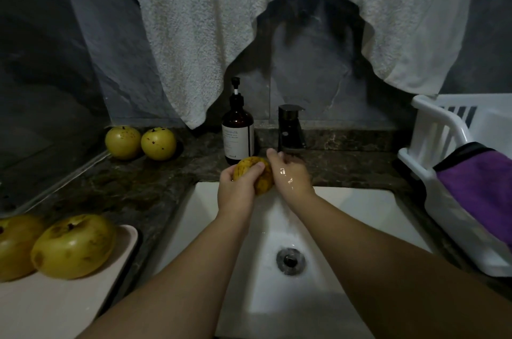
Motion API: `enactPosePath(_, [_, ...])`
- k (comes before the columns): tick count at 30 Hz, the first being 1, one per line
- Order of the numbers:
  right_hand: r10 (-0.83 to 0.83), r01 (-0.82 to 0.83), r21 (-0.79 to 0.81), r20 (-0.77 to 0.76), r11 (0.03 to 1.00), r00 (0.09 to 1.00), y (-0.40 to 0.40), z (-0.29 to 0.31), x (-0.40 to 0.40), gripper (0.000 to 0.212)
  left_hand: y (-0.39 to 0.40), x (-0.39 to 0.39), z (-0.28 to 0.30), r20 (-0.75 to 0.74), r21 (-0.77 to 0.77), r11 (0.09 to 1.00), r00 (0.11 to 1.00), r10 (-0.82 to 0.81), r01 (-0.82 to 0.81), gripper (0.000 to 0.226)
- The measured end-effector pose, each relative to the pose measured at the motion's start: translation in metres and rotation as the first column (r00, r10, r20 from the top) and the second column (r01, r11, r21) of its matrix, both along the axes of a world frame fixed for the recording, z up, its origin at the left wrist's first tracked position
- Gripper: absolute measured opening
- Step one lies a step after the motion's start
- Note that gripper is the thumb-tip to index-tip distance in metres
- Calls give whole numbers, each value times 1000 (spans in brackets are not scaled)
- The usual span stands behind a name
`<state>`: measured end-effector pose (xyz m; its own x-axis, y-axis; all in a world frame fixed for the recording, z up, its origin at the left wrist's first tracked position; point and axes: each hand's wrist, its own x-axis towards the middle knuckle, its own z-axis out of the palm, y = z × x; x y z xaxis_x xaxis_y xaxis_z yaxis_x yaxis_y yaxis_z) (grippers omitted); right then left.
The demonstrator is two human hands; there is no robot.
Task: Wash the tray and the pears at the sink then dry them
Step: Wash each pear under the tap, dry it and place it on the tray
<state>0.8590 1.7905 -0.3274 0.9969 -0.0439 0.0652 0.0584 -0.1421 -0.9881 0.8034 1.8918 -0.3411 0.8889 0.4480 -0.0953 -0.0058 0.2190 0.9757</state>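
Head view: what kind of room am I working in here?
Probably a home bathroom or small kitchen washing corner. A white basin is set into a dark stone counter under a black tap, with a pump soap bottle beside it and a white towel hanging above.

Both our bare forearms reach forward and converge toward the middle. Our left hand (237, 185) is curled, thumb pointing up and to the right across the front of the pear (256, 175), fingers wrapped round its near side, so it grips the fruit. Our right hand (288, 173) lies against the pear's right side, back of the hand toward us and shining wet, its fingers reaching up past the fruit; whether they curl round it we cannot tell.
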Motion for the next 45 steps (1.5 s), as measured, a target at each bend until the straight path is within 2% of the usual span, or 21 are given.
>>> enactPosePath(3, [-31,29,-67,-20,997,999,5,5,0,41,0,0,0,5,-8,1000,1000,4,-4,75])
enactPosePath(7, [-21,20,-72,-12,997,1000,4,14,-1,30,1,1,0,-3,-10,1000,1000,13,-13,75])
enactPosePath(9, [-11,8,-52,-61,999,998,3,16,-2,24,1,1,-1,-1,-14,1000,1000,17,-17,75])
enactPosePath(12, [23,30,242,-215,970,976,-1,16,-6,14,1,1,-1,-4,-8,1000,1000,25,-26,77])
enactPosePath(15, [197,5,559,-301,829,933,-12,15,-11,18,1,1,0,1,0,999,999,34,-34,78])
enactPosePath(17, [324,-55,645,-307,762,895,-19,16,-13,22,0,1,1,1,-4,999,999,34,-34,78])
enactPosePath(19, [402,-107,663,-310,741,862,-22,16,-13,28,0,1,0,2,-6,999,999,34,-34,75])
enactPosePath(24, [388,-146,575,-324,805,863,-19,21,-16,44,3,3,-3,-16,-6,999,999,40,-40,60])
enactPosePath(29, [203,-138,238,-271,961,941,-9,24,-21,44,2,3,-3,-19,-11,999,999,29,-30,65])
enactPosePath(31, [158,-155,32,-174,987,972,-8,23,-22,44,1,3,-1,-20,-17,999,999,29,-29,70])
enactPosePath(33, [162,-153,-232,21,961,986,-10,18,-24,42,1,2,0,-20,-24,999,999,35,-35,72])
enactPosePath(35, [215,-156,-331,152,931,965,-15,12,-25,30,2,2,0,-18,-37,998,999,44,-44,73])
enactPosePath(37, [262,-173,-356,219,918,940,-18,7,-25,27,3,1,-1,-10,-52,997,999,48,-49,74])
enactPosePath(40, [236,-127,-365,272,922,933,-14,3,-22,43,3,1,0,-2,-65,997,999,48,-48,78])
enactPosePath(42, [164,-113,-290,156,950,974,-8,10,-17,47,1,1,0,-8,-54,997,999,48,-48,77])
enactPosePath(44, [66,-68,-103,-22,992,998,-6,17,-15,46,1,2,-1,-15,-46,998,999,46,-47,75])
enactPosePath(45, [56,-60,-53,-65,997,996,-6,19,-16,44,1,2,-1,-14,-47,998,999,48,-48,72])
